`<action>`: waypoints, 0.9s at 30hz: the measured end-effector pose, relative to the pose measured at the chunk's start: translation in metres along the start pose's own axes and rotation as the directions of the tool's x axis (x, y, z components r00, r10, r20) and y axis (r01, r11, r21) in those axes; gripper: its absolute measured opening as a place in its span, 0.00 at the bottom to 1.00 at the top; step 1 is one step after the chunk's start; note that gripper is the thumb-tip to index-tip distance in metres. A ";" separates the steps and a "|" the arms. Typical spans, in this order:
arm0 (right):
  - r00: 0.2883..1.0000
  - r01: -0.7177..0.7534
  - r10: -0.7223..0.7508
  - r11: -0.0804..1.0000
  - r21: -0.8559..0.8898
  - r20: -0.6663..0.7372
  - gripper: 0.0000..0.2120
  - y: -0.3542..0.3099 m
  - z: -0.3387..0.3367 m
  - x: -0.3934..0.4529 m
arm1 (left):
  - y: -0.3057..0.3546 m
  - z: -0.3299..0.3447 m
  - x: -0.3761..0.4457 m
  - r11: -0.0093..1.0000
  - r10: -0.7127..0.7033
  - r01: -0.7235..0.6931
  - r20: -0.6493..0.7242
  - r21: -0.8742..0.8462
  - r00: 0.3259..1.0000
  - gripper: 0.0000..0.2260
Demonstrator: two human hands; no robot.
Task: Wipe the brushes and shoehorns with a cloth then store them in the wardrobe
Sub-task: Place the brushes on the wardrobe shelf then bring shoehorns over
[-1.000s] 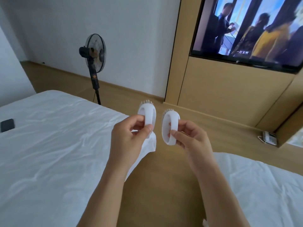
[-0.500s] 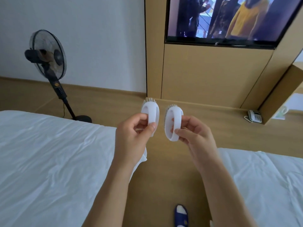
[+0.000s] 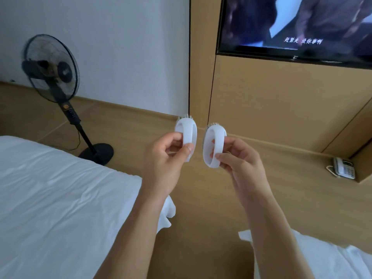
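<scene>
With both arms raised over the gap between the beds, my left hand (image 3: 164, 158) grips the left brush (image 3: 186, 138): thumb pressed on its white loop handle, other fingers (image 3: 171, 137) curled through the loop. Bristles point up and away, toward the wall. A white cloth (image 3: 168, 213) hangs below that wrist; can't tell whether the same hand holds it. My right hand (image 3: 240, 161) pinches the right brush (image 3: 213, 147) the same way, thumb on the outer rim, fingers hooked behind. Both grips closed tight on the handles. The two brushes sit upright, side by side, near each other but apart, held in the air above the wooden floor (image 3: 201, 198). White bed (image 3: 60, 198) on my left, another bed (image 3: 322, 258) lower right. Standing fan (image 3: 52, 69) by the wall, TV (image 3: 291, 27) on the wood panel, phone (image 3: 342, 168) on the low ledge at right.
</scene>
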State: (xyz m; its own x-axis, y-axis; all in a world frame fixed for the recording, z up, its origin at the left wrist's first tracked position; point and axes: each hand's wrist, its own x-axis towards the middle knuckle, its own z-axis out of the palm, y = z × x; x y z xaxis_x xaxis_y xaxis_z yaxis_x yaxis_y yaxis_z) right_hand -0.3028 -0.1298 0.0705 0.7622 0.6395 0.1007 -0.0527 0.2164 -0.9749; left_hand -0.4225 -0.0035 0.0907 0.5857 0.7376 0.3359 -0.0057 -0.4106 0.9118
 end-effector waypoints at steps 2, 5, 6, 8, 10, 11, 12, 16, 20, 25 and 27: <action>1.000 -0.009 0.009 1.000 0.008 0.006 0.14 0.002 -0.008 0.027 | -0.007 0.016 0.019 1.000 -0.005 0.005 0.000 0.006 1.000 0.02; 1.000 -0.022 0.022 1.000 0.022 0.004 0.15 0.007 -0.015 0.068 | -0.021 0.034 0.050 1.000 -0.005 0.005 -0.003 0.008 1.000 0.02; 1.000 -0.026 0.025 1.000 0.017 0.004 0.15 0.009 -0.017 0.082 | -0.027 0.039 0.062 1.000 -0.007 0.007 -0.008 0.012 1.000 0.02; 0.999 -0.034 0.034 0.999 0.002 0.003 0.16 0.014 -0.018 0.111 | -0.038 0.048 0.088 1.000 -0.008 0.008 -0.020 0.007 1.000 0.02; 0.999 -0.035 0.035 0.999 -0.008 0.000 0.15 0.021 -0.018 0.142 | -0.052 0.057 0.117 1.000 0.003 -0.003 -0.023 -0.009 1.000 0.02; 0.999 -0.035 0.035 0.999 -0.008 -0.001 0.15 0.024 -0.017 0.159 | -0.059 0.061 0.132 1.000 0.004 -0.004 -0.023 -0.021 1.000 0.02; 0.999 -0.033 0.033 0.999 -0.011 -0.004 0.15 0.027 -0.016 0.176 | -0.067 0.065 0.149 0.999 0.000 -0.001 -0.021 -0.038 1.000 0.02; 1.000 -0.018 0.018 0.999 -0.043 -0.007 0.15 0.034 -0.004 0.247 | -0.093 0.075 0.226 0.994 0.012 -0.013 -0.011 -0.106 1.000 0.02; 1.000 -0.016 0.015 0.998 -0.063 -0.017 0.15 0.033 0.011 0.329 | -0.107 0.080 0.318 0.993 0.052 -0.055 -0.033 -0.106 0.998 0.02; 1.000 -0.011 0.010 0.998 -0.063 -0.010 0.15 0.039 0.029 0.416 | -0.132 0.084 0.402 0.993 0.049 -0.054 -0.054 -0.104 0.997 0.02; 1.000 -0.018 0.019 0.998 -0.061 0.016 0.16 0.048 0.037 0.443 | -0.146 0.084 0.423 0.994 0.031 -0.035 -0.048 -0.104 0.998 0.02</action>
State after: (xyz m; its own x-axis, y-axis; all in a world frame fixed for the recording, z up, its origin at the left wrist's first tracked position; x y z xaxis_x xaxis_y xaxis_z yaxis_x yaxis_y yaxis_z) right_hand 0.0085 0.1910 0.0755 0.7509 0.6548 0.0855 -0.0268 0.1595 -0.9868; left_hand -0.1060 0.3240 0.0796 0.5454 0.7498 0.3746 -0.1105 -0.3787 0.9189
